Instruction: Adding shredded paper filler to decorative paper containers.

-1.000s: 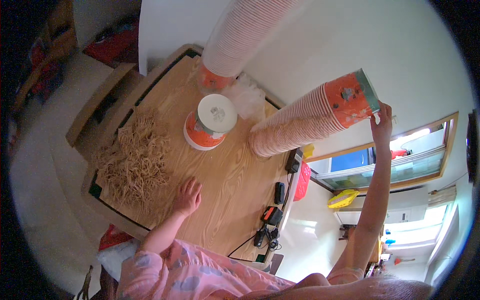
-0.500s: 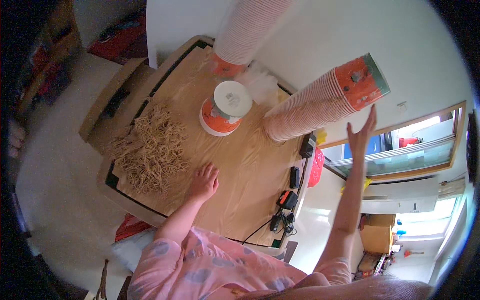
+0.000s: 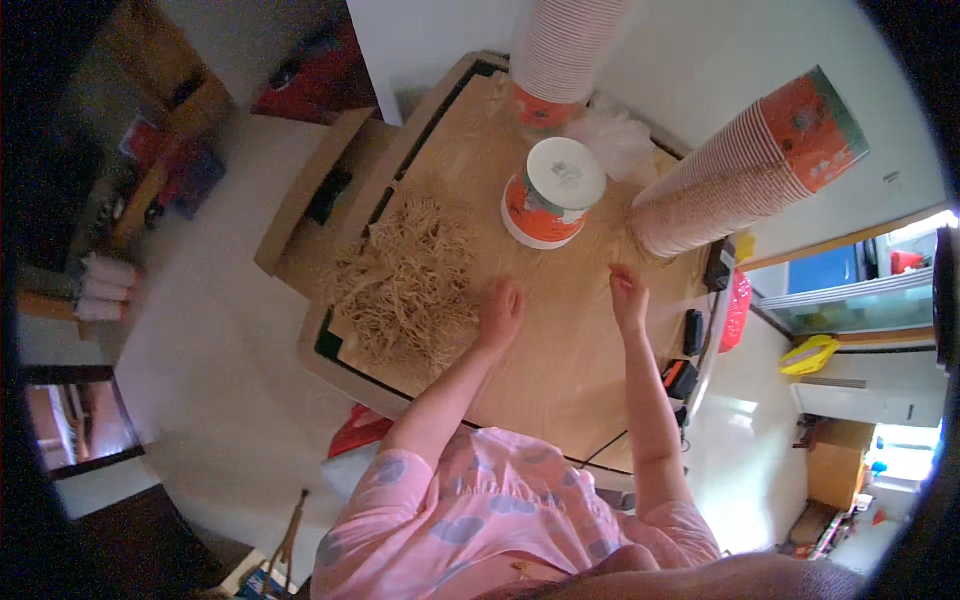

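"Wood-grained, our broad brown tabletop (image 3: 565, 345): what stands on it?"

"At two o'clock, a tall nested stack of orange, green and white paper tubs (image 3: 735, 170); at nine, a tangled heap of tan, crinkled strands (image 3: 410, 285); towards twelve, an upturned orange-and-white round tub (image 3: 548, 205)."

"Our hands?"

"Left hand (image 3: 503, 312) loosely curled, at the heap's three o'clock edge; right hand (image 3: 629, 295) with fingers drawn in, at seven o'clock from the stack's base. We can't tell whether either pinches anything."

"Which step?"

"Positioning, we'd judge; gripping strands would call for parted fingers."
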Demonstrator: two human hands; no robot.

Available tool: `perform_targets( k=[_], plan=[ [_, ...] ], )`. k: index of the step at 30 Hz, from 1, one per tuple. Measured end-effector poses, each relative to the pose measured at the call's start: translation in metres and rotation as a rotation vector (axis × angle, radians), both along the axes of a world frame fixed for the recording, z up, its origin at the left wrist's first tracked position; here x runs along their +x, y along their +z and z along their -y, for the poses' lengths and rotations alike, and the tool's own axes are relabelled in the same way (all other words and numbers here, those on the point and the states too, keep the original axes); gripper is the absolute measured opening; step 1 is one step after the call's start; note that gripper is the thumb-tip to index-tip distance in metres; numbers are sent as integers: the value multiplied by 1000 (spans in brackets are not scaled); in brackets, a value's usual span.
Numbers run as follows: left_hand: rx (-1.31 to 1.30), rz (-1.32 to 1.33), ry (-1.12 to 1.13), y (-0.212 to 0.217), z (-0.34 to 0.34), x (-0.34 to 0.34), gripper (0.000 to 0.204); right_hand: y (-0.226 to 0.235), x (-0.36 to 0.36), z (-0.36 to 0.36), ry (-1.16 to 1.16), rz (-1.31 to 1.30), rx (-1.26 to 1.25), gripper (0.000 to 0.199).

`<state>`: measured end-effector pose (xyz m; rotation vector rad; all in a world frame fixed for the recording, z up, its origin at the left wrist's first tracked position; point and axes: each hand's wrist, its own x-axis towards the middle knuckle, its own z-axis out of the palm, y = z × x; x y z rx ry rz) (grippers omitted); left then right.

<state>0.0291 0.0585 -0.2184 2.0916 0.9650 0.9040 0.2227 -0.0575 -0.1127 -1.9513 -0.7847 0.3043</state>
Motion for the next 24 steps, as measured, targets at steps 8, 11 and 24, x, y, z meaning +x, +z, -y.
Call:
perform_targets(
  k=[8, 11, 24],
  plan=[
    [-215, 47, 1, 10, -102, 63, 22, -150, 35, -22, 57, 119, -123, 32],
    [-247, 102, 111, -3, -123, 45, 20, -85, -28, -34, 238, 571, -312, 36],
    [-397, 53, -39, 51, -61, 29, 14, -52, -94, 41, 544, 594, -567, 52]
  ],
)
